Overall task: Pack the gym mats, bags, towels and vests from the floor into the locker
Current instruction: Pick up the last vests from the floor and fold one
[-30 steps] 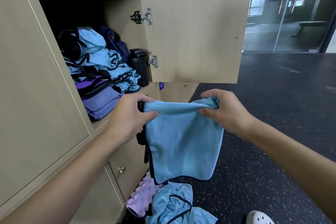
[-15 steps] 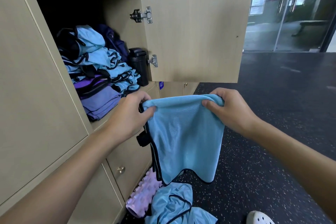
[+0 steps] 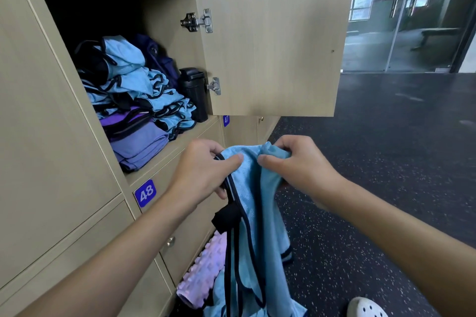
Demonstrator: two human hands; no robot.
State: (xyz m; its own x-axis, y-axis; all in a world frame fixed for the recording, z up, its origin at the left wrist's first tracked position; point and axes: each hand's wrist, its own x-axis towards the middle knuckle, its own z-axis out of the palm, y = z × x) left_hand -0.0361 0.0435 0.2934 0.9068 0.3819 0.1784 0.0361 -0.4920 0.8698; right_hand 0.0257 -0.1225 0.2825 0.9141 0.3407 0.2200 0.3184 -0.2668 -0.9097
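A light blue vest [image 3: 260, 213] with dark trim hangs from both my hands in front of the lockers. My left hand [image 3: 203, 172] pinches its top edge and trim at the left. My right hand [image 3: 296, 165] grips the bunched top corner close beside it. The open locker [image 3: 164, 147] above them holds a pile of blue vests [image 3: 134, 85] on folded purple fabric [image 3: 139, 141], a dark bag [image 3: 157, 59] and a black bottle [image 3: 194, 92]. On the floor below lie a purple ridged roller [image 3: 203, 273] and more blue fabric [image 3: 221, 296].
The locker door [image 3: 273, 33] stands open to the right, above my hands. Closed lockers numbered 48 [image 3: 145, 193] and 47 [image 3: 226, 120] sit below. Dark speckled floor [image 3: 373, 149] stretches right toward glass doors [image 3: 407, 15]. A white clog [image 3: 365, 307] shows at the bottom right.
My hands have come close together, folding the vest's top edge in half. The vest now hangs narrower and longer, with its dark trim loops dangling.
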